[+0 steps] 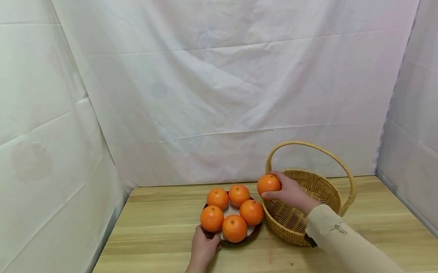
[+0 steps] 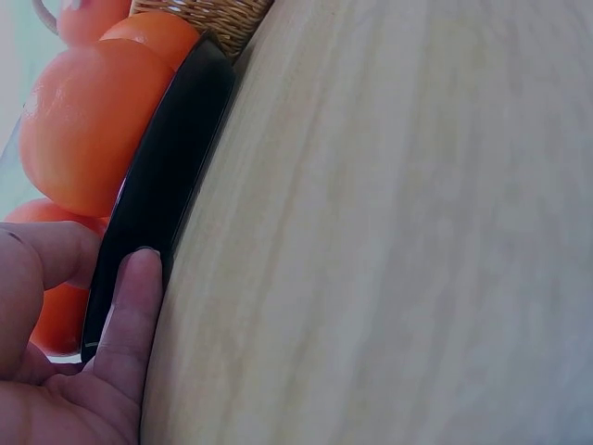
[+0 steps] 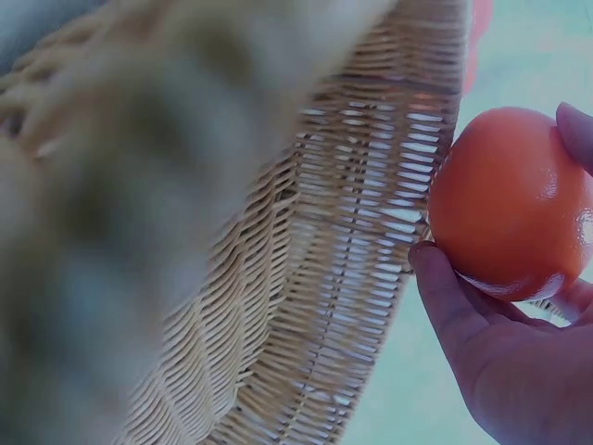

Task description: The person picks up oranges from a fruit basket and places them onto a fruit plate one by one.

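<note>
My right hand (image 1: 290, 194) holds an orange (image 1: 269, 185) at the left rim of a wicker basket (image 1: 292, 219), fingers and thumb around the fruit. In the right wrist view the held orange (image 3: 510, 204) is beside the basket's woven wall (image 3: 371, 213). My left hand (image 1: 203, 250) grips the near-left edge of a dark-rimmed plate (image 1: 252, 233). Close up in the left wrist view, one finger presses the plate's black outer side (image 2: 176, 158) while another reaches over the rim. Several oranges (image 1: 234, 228) sit in a ring on the plate, around its white middle.
The basket's tall arched handle (image 1: 311, 145) rises over its right and back sides. The wooden table (image 1: 143, 257) ends at a white cloth (image 1: 196, 88) behind, with more cloth hanging at left and right.
</note>
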A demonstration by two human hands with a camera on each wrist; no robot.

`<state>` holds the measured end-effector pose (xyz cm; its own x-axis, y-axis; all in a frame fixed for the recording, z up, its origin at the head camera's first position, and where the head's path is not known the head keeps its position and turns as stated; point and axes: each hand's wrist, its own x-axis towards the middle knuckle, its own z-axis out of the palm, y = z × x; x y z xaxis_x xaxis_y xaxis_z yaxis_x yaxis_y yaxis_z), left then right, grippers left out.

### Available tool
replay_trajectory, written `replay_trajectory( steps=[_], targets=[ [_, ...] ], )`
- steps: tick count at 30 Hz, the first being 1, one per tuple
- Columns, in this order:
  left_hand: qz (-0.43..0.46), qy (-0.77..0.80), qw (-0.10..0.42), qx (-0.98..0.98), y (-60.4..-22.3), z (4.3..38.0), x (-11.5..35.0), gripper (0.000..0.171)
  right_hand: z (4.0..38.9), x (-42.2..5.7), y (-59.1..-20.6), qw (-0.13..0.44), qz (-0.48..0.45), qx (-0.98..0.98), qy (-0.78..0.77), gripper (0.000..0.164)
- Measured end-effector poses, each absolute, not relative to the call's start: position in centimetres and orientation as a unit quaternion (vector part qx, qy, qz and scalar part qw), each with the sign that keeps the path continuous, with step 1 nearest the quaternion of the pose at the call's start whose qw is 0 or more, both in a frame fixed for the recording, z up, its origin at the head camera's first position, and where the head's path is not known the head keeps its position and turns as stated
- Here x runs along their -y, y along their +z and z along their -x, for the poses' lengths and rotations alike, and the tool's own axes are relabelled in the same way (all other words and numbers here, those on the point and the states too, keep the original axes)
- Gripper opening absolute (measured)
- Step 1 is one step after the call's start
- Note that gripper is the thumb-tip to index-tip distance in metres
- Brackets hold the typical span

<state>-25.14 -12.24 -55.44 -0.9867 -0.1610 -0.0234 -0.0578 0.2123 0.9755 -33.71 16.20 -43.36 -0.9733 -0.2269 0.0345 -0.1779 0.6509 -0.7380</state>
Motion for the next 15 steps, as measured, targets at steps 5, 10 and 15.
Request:
replay_trajectory(
  steps=[5,10,15],
  targets=[
    [-0.071,-0.624,0.04,0.777,-55.4,25.1,12.2,0.057,33.7,-15.3,-43.5,0.029,0.119,-0.905,-0.408,0.082],
    [-0.069,-0.626,0.041,0.776,-55.4,25.0,12.2,0.057,33.6,-14.2,-43.6,0.027,0.118,-0.898,-0.424,0.08],
    [-0.067,-0.629,0.041,0.774,-55.4,25.0,12.3,0.056,33.5,-13.4,-43.6,0.022,0.112,-0.891,-0.439,0.08]
  ],
)
